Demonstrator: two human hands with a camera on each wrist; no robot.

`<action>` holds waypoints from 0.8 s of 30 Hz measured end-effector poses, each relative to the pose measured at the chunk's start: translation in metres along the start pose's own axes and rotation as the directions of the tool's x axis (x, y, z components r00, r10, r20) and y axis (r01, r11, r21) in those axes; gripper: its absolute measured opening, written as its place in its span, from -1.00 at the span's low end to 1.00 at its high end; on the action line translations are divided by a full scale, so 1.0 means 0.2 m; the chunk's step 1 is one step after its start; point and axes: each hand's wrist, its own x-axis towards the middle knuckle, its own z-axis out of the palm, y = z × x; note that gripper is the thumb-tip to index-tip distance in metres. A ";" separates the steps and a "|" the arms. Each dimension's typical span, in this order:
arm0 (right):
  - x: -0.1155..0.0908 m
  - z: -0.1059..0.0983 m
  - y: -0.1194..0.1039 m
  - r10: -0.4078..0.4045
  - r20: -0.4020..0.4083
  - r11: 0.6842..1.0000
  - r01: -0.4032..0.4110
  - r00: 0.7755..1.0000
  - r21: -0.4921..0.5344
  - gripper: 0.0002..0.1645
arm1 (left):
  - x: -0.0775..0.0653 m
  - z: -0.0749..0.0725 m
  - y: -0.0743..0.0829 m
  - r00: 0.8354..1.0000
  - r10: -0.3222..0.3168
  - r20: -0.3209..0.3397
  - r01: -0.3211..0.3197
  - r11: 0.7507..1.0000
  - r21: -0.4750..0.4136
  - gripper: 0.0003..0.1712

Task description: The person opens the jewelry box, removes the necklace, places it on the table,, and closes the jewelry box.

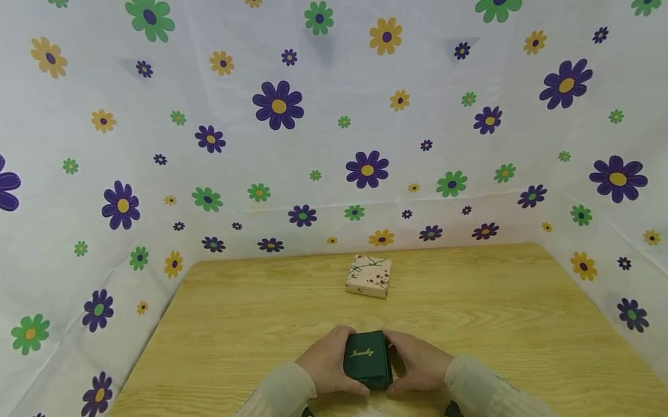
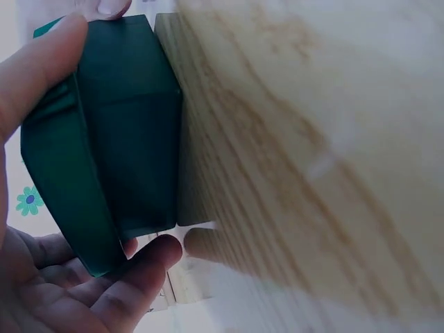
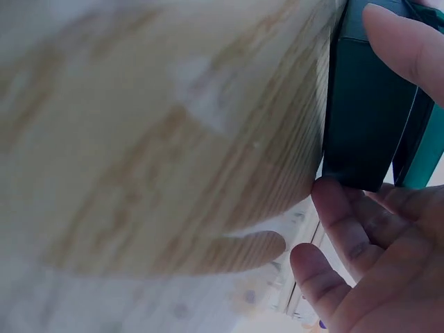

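Observation:
A dark green jewelry box with gold "Jewelry" lettering on its lid sits on the table near the front edge. My left hand holds its left side, thumb at the near corner and fingers toward the back. From the right, my right hand grips the other side in the same way. In the left wrist view the lid of the box slants against its base. A narrow dark gap shows between lid and base in the right wrist view, beside the right thumb.
A small cream box with a red flower and branch print lies farther back on the wooden table. White cloth walls printed with flowers stand at the back and both sides. Dark objects show beneath both sleeves.

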 end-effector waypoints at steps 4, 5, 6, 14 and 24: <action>-0.01 0.00 0.00 0.009 0.000 1.000 -0.009 1.000 -0.011 0.09 | -0.01 -0.02 0.00 1.000 -0.009 -0.013 0.009 1.000 -0.007 0.27; -0.01 0.00 -0.01 0.020 0.001 1.000 -0.020 1.000 -0.014 0.10 | -0.01 -0.02 0.00 1.000 -0.009 -0.015 0.009 1.000 -0.005 0.28; -0.01 0.00 -0.01 0.029 0.001 0.999 -0.029 1.000 -0.015 0.11 | -0.02 -0.03 0.00 1.000 -0.011 -0.020 0.011 1.000 -0.002 0.28; -0.03 0.00 -0.02 0.139 0.016 0.989 -0.138 0.990 -0.056 0.15 | -0.04 -0.11 -0.01 0.997 -0.042 -0.064 0.042 0.999 -0.008 0.30; -0.03 0.01 -0.03 0.109 -0.004 0.992 -0.109 0.994 -0.070 0.18 | -0.13 -0.18 -0.13 0.979 -0.095 -0.180 0.094 0.995 -0.011 0.33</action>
